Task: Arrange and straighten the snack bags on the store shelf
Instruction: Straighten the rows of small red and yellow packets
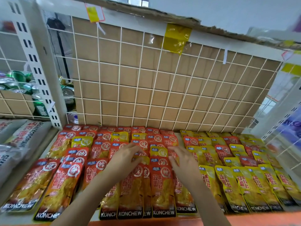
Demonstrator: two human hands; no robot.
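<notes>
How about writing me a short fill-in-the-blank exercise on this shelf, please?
The front bags read ____ along the bottom.
The bag between the left hand and right hand is ____.
Behind the grid stands brown ____.
The cans at far left are ____.
Missing: KONCHEW; yellow; cardboard; green.

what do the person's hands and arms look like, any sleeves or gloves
The left hand and right hand are ungloved, with no rings, watch or bracelet visible. Both arms are uncovered as far as the frame shows: no sleeves.
</notes>
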